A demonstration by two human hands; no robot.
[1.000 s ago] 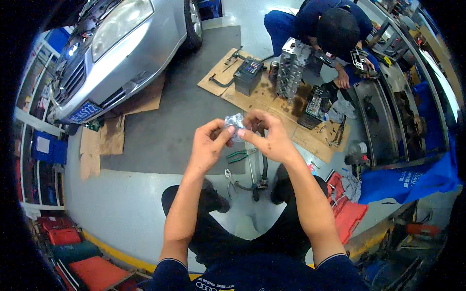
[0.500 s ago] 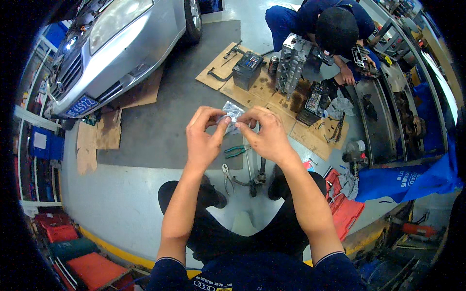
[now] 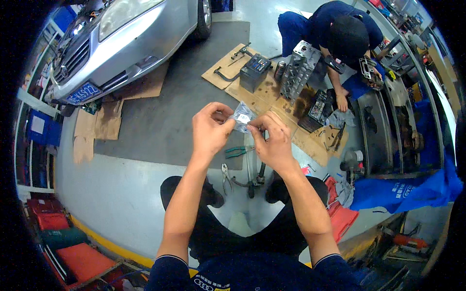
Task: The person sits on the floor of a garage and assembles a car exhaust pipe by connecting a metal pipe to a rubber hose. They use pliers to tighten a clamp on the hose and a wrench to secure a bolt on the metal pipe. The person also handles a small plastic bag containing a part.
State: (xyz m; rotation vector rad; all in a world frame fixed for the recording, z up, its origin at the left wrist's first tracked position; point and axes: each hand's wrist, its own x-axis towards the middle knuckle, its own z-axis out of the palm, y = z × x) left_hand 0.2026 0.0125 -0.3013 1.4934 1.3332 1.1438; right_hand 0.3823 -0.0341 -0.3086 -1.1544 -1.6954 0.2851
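Observation:
A small clear plastic bag [image 3: 242,117] with a white label is held up in front of me, over the floor. My left hand [image 3: 212,130] pinches its left edge between thumb and fingers. With closed fingers, my right hand [image 3: 273,140] grips its lower right corner. What lies inside the bag is too small to make out. Below my hands, between my feet, are green-handled pliers [image 3: 236,152], metal slip-joint pliers [image 3: 226,178] and a long-handled tool [image 3: 250,177] with a dark end.
Ahead right, cardboard [image 3: 233,92] carries a car battery [image 3: 255,72], a metal engine cylinder head [image 3: 300,72], a can [image 3: 279,70] and a dark block-shaped part [image 3: 316,110]. A co-worker [image 3: 347,36] crouches beyond. A silver car [image 3: 131,43] stands left; a red tool case [image 3: 342,218] lies right.
The bag, crumpled between my fingers before, is now spread flatter with its label showing. My right hand has moved slightly right and down. The co-worker's hand has shifted downward.

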